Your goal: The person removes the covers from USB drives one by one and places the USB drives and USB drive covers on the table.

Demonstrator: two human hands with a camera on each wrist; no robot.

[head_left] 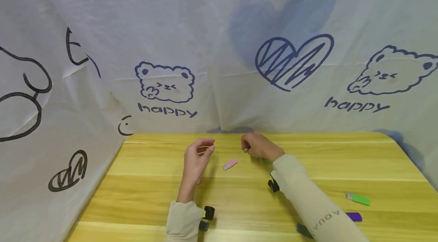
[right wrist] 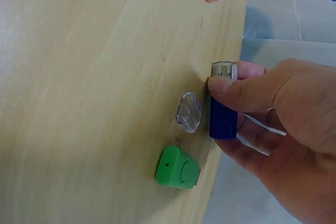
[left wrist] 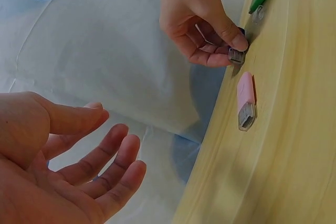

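Two sticks, a lime one [head_left: 359,199] and a purple one [head_left: 354,217], lie rightward and nearer than the pink stick [head_left: 232,163]; an uncapped green stick [right wrist: 174,167] and clear cap [right wrist: 189,115] sit closer right. Beyond it, rightward, the right hand [head_left: 259,146] pinches a blue stick [right wrist: 223,118]; leftward, the left hand [head_left: 196,160] hangs loosely bent, holding nothing. The table's [head_left: 147,181] far edge runs behind.

Beyond the far edge of the wood-grained tabletop [head_left: 143,181], a pale, creased cloth [head_left: 212,44] is hung. Near the far left corner it is printed with a bear face [head_left: 165,82], beneath which the word "happy" [head_left: 167,110] is lettered. The same word is repeated under a second bear [head_left: 393,73] above the far right corner. Between them, an outlined heart [head_left: 294,63] filled with scribbled strokes is partly overlapped by a solid pale-blue heart [head_left: 308,6]. Beside the left edge, a black scribbled heart [head_left: 70,171] is seen.
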